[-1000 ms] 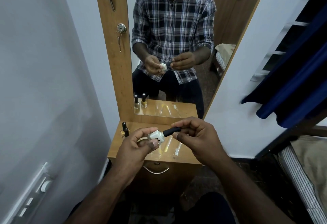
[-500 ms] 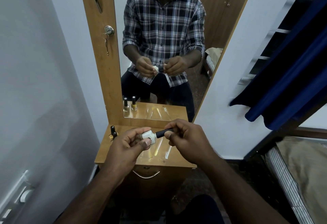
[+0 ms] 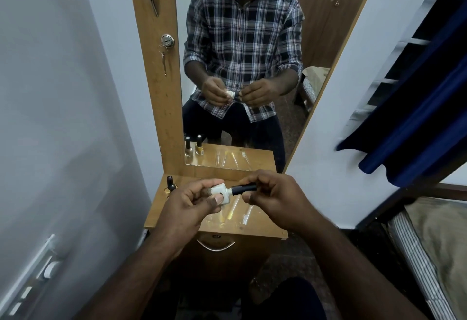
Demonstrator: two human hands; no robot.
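Nearest, low in view: a knee in dark trousers (image 3: 290, 299), w/ both forearms reaching out over it. On the near left wall is a white switch plate (image 3: 38, 276). Near right is a striped mattress (image 3: 414, 256) w/ a tan cover.

Next out, mid-frame, the hands are held in the air over the near part of a wooden dresser top (image 3: 265, 226). The left hand (image 3: 187, 208) grips a small white nail polish bottle (image 3: 222, 193), fingers curled round its body & thumb pressed on its near face. The bottle lies approx. sideways, neck pointing right. The right hand (image 3: 275, 201) pinches the black cap (image 3: 243, 188) btwn thumb & curled fingers. The cap sits on the bottle's neck (screwed tight or loosened, can't tell). The hands are close together, w/ only bottle & cap btwn them.

Below them is a drawer front w/ a curved metal handle (image 3: 216, 247). On the dresser top under the hands lie clear plastic sachets (image 3: 236, 214) w/ yellowish & white contents. At the top's far left corner a dark-capped bottle (image 3: 170, 183) stands upright, partly hidden behind the left hand.

Farther back, a tall mirror (image 3: 316, 29) shows the seated person in a check shirt w/ the same grip, plus two upright bottles reflected at its lower left. Left of the mirror is a wood panel w/ a lock (image 3: 167, 41) & a key hanging from it. Far right hangs a dark blue curtain (image 3: 417, 117).
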